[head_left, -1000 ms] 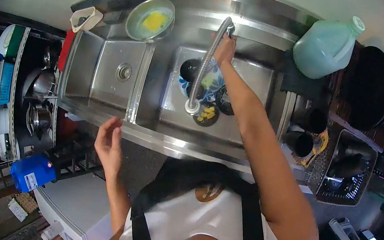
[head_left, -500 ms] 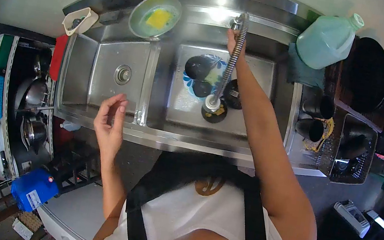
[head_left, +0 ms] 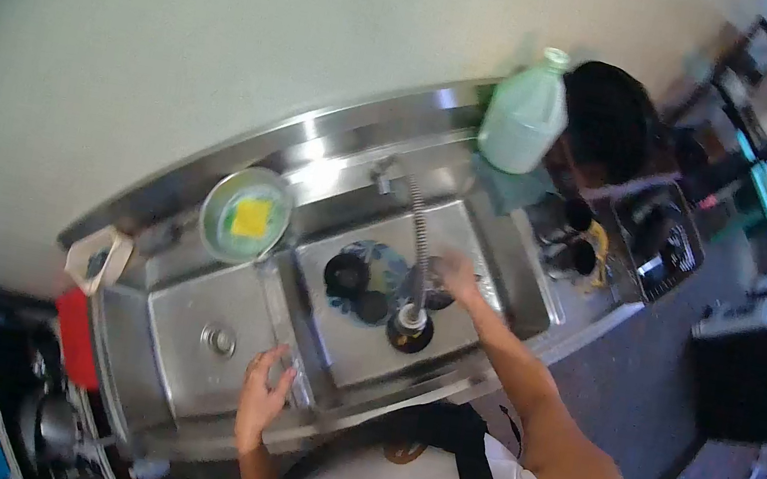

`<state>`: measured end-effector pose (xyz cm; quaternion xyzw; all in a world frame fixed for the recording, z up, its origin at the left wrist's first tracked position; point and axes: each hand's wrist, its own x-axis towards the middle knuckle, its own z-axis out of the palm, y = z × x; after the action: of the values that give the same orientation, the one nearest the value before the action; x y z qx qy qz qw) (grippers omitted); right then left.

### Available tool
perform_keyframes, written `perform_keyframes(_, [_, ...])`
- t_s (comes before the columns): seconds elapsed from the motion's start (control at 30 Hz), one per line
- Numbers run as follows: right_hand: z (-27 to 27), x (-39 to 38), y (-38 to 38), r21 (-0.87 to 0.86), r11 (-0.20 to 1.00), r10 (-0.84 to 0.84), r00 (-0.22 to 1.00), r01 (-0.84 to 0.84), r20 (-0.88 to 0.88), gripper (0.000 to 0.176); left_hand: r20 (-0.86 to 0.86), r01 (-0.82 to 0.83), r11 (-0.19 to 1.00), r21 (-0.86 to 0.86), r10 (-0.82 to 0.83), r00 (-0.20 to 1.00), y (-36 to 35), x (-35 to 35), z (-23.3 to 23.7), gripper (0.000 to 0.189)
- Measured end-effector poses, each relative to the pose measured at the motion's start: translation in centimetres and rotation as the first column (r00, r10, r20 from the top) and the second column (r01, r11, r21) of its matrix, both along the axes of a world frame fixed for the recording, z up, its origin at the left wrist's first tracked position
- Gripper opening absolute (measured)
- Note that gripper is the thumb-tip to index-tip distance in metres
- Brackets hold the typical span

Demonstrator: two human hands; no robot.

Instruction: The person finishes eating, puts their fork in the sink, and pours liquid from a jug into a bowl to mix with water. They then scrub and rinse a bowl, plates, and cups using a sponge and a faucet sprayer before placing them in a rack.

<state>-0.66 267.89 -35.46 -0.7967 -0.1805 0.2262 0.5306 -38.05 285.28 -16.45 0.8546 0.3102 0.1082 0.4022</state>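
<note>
My right hand (head_left: 454, 277) reaches over the right sink basin (head_left: 494, 248), fingers stretched out next to the flexible faucet hose (head_left: 418, 245), just above a dark dish; it holds nothing that I can see. Below it lie a blue patterned plate (head_left: 380, 261), small dark bowls (head_left: 346, 275) and a dark bowl with yellow scraps (head_left: 410, 335) under the faucet head. My left hand (head_left: 260, 404) hovers with fingers apart over the sink's front rim, near the empty left basin (head_left: 188, 318) and its drain (head_left: 219, 341).
A metal bowl with a yellow sponge (head_left: 248, 215) sits on the back ledge. A pale green jug (head_left: 525, 111) stands at the right, beside dark cups (head_left: 578, 240) and a dish rack (head_left: 667, 244). Shelves with pots (head_left: 53, 428) are at the lower left.
My right hand left the faucet's base at the back and came down beside the hose over the dishes. My head turned, so the sink now appears tilted and farther away.
</note>
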Motion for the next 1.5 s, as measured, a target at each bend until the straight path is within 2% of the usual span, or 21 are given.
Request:
perform_keyframes(0.03, [1.2,-1.5,-1.6,-0.011,1.000,0.007,0.985,-0.009,-0.172,0.039,-0.032,0.048,0.999,-0.023,-0.049,0.998,0.5,0.6,0.3,0.034])
perform_keyframes(0.17, [3.9,-4.2,-4.6,0.043,0.990,-0.125,0.983,0.132,-0.135,0.037,0.080,0.076,0.997,0.006,-0.076,0.994,4.9,4.1,1.8,0.033])
perform_keyframes(0.23, [9.7,-5.5,-3.9,0.158,0.900,-0.427,0.892,0.405,0.146,0.041,0.040,-0.178,0.984,-0.017,0.179,0.983,7.6,5.3,3.5,0.031])
perform_keyframes(0.3, [17.1,-6.7,-1.5,0.392,0.800,-0.562,0.797,0.454,0.221,0.041,0.121,-0.190,0.982,0.000,0.189,0.975,9.5,5.5,3.6,0.030])
perform_keyframes(0.4, [27.4,-9.3,4.3,0.613,0.744,-0.549,0.767,0.266,0.332,0.038,0.170,-0.190,0.982,-0.017,0.190,0.967,10.9,4.9,1.4,0.029])
perform_keyframes(0.47, [29.5,-10.5,8.0,0.463,0.883,-0.296,0.667,-0.083,0.684,0.039,0.119,-0.101,0.974,-0.205,0.127,0.985,9.5,4.8,1.1,0.030])
perform_keyframes(0.5, [29.8,-10.8,10.6,0.326,0.919,-0.107,0.655,-0.222,0.748,0.038,0.135,0.006,0.972,-0.236,0.027,0.990,8.9,4.9,0.2,0.030])
perform_keyframes(0.53, [29.9,-11.4,13.6,0.182,0.918,0.080,0.615,-0.352,0.785,0.038,0.155,0.119,0.956,-0.269,-0.079,0.985,8.1,4.5,-1.1,0.030])
perform_keyframes(0.6, [27.6,-12.8,20.3,0.161,0.830,0.298,0.669,-0.533,0.681,0.033,0.146,0.256,0.913,-0.318,-0.220,0.965,5.5,4.4,-2.7,0.032])
perform_keyframes(0.67, [22.2,-12.8,26.9,0.043,0.799,0.378,0.556,-0.599,0.741,0.031,0.089,0.398,0.812,-0.427,-0.400,0.912,3.2,4.0,-2.5,0.035])
perform_keyframes(0.73, [16.7,-12.8,32.4,-0.246,0.799,0.488,0.352,-0.549,0.799,0.036,0.087,0.443,0.784,-0.434,-0.454,0.887,1.7,3.4,-3.4,0.036])
perform_keyframes(0.77, [16.8,-13.1,34.3,-0.561,0.646,0.758,0.353,-0.517,0.548,0.041,0.088,0.468,0.766,-0.441,-0.482,0.872,1.0,2.8,-4.1,0.037])
perform_keyframes(0.8, [16.7,-13.4,35.1,-0.653,0.564,0.826,0.333,-0.505,0.456,0.046,0.103,0.524,0.732,-0.435,-0.538,0.837,0.6,2.1,-5.1,0.037])
perform_keyframes(0.87, [12.6,-13.2,37.4,-0.805,0.464,0.886,0.210,-0.370,0.414,0.058,0.101,0.400,0.679,-0.616,-0.436,0.895,0.5,0.7,-7.4,0.037])
perform_keyframes(0.9, [11.2,-13.2,37.8,-0.828,0.426,0.904,0.208,-0.365,0.373,0.071,0.119,0.453,0.644,-0.617,-0.493,0.862,1.0,0.6,-6.9,0.037])
perform_keyframes(0.97, [10.4,-13.5,37.2,-0.831,0.426,0.903,0.228,-0.358,0.364,0.080,0.157,0.354,0.623,-0.697,-0.349,0.924,2.1,0.0,-4.8,0.035])
perform_keyframes(1.0, [9.2,-13.4,37.5,-0.806,0.458,0.888,0.247,-0.375,0.389,0.082,0.167,0.382,0.602,-0.701,-0.382,0.909,2.4,-0.4,-4.8,0.035])
perform_keyframes(1.07, [7.0,-13.1,37.1,-0.781,0.492,0.870,0.264,-0.385,0.417,0.084,0.066,0.156,0.718,-0.679,-0.152,0.986,3.2,-1.4,-5.1,0.034])
perform_keyframes(1.17, [7.6,-12.5,37.9,-0.718,0.549,0.833,0.214,-0.429,0.510,0.080,0.108,0.096,0.732,-0.675,-0.031,0.994,4.6,-2.3,-7.0,0.032])
perform_keyframes(1.27, [11.3,-12.8,36.6,-0.707,0.533,0.846,0.300,-0.464,0.441,0.064,0.061,0.054,0.762,-0.645,-0.019,0.998,4.9,-2.1,-6.1,0.031])
perform_keyframes(1.5, [11.2,-13.5,38.0,-0.663,0.542,0.837,0.409,-0.516,0.365,0.023,0.123,0.120,0.785,-0.607,-0.057,0.991,3.6,-2.2,-4.5,0.031])
